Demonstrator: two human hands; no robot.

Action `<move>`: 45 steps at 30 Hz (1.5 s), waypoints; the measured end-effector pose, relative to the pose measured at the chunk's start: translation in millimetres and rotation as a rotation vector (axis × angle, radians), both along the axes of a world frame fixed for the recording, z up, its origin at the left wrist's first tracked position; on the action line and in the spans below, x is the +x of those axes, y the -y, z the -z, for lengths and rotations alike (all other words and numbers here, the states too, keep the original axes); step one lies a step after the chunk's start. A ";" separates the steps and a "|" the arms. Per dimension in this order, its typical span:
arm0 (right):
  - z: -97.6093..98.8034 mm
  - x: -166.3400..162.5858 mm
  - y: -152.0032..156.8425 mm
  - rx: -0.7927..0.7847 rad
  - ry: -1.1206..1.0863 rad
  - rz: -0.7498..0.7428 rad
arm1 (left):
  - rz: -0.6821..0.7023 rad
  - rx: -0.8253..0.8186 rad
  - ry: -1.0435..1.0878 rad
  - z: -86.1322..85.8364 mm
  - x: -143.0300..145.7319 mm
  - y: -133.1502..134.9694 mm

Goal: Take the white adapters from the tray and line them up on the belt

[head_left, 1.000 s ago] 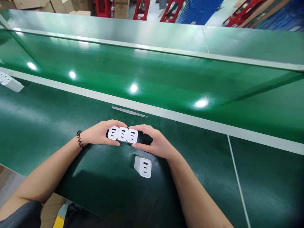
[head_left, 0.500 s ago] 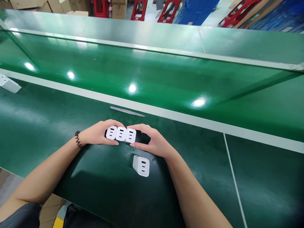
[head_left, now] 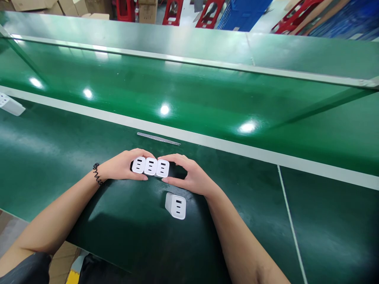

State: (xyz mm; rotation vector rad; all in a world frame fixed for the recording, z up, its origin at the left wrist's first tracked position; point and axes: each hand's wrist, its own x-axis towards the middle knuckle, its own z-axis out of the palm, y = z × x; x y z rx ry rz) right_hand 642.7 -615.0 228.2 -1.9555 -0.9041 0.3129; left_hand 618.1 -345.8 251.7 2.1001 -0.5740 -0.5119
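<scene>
Three white USB chargers stand side by side in a touching row, port faces toward me. My left hand (head_left: 126,165) is closed around the left charger (head_left: 138,165), its fingers reaching along the middle charger (head_left: 151,167). Thumb and fingertips of my right hand (head_left: 186,171) pinch the right charger (head_left: 162,168) from front and back. Nearer to me, a separate white charger (head_left: 178,206) stands on the green table, touched by neither hand. Behind the row lies a pair of metal tweezers (head_left: 158,138).
More white chargers (head_left: 12,105) stand at the far left edge of the table (head_left: 237,221). A pale strip (head_left: 207,139) runs along the foot of a glossy green panel. Beyond it are red stools (head_left: 173,12), a blue crate (head_left: 241,14) and cardboard boxes.
</scene>
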 end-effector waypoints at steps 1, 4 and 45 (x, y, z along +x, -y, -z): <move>0.6 -0.4 0.0 0.014 -0.003 0.007 | 0.000 -0.002 0.000 -0.2 -0.1 0.1; 3.2 -1.3 0.1 0.070 -0.015 0.047 | -0.006 0.002 -0.010 -0.6 0.0 0.2; 3.9 0.1 0.7 0.090 -0.089 0.064 | -0.007 0.017 -0.027 -2.7 0.5 1.6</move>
